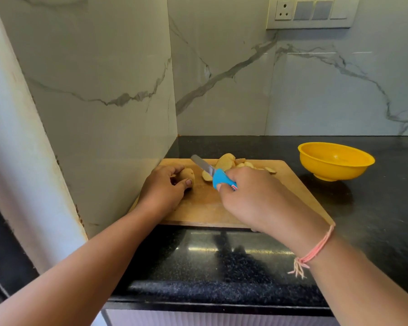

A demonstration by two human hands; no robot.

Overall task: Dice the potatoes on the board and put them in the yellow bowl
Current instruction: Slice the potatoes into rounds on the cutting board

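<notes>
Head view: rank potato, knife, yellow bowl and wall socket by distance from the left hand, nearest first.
1. potato: gripped by the left hand, on the board's left side.
2. knife: just right, held by the right hand.
3. yellow bowl: on the counter, far right.
4. wall socket: high up, right.

Bright, soft, even light. Glare streak on the black countertop [222, 250] nearer than the grip. The yellow bowl [335, 161], right of the grip, casts a soft shadow toward the camera. Wide-angle bowing at edges; forearms [80, 278] and left wall [21, 137] slightly blurred.
</notes>
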